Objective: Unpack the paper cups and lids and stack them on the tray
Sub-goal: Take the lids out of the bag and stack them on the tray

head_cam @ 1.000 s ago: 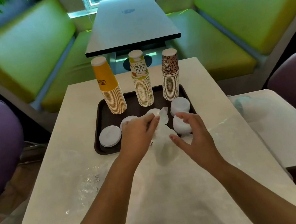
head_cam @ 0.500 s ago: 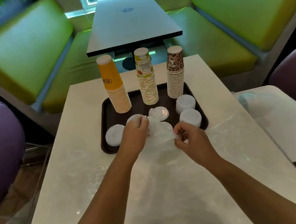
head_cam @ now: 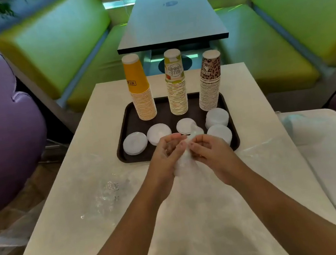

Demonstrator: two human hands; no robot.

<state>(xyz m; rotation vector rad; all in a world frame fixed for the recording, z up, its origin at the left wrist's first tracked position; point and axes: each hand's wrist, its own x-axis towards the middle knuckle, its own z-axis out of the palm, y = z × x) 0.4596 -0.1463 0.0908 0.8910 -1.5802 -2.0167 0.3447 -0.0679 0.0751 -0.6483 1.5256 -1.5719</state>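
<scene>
- Landmark: the dark brown rectangular plastic tray (head_cam: 125,133) sits at the far middle of the pale worktop (head_cam: 87,202). All positions below are given relative to it.
- Item in hand: a thin clear plastic sleeve of white lids (head_cam: 185,161) is held over the tray's near edge, at its middle.
- Left hand (head_cam: 166,155): fingers curled, gripping the sleeve's left side.
- Right hand (head_cam: 208,149): fingers curled, pinching the film at the sleeve's top.
- Handling, sleeve: judged very light, soft and slippery. It will crumple rather than hold its shape. Take the film at the open end and peel it back.
- Handling, lids: judged light, thin and easily bent. Hold a stack by its rim from both sides so it does not fan out.
- Handling, cups: judged light and crushable. The tall stacks may topple if knocked, so grip low on the stack.
- Count, cups: three inverted stacks along the tray's far edge: yellow paper cup stack (head_cam: 140,92) at left, white fruit-print paper cup stack (head_cam: 176,85) at centre, leopard-print paper cup stack (head_cam: 210,83) at right.
- Count, lids: five piles of white round plastic lids (head_cam: 135,143) show in the tray's near half; a sixth may be hidden behind the hands.
- Loose clear plastic wrap (head_cam: 107,191) lies on the worktop, near-left of the tray.
</scene>
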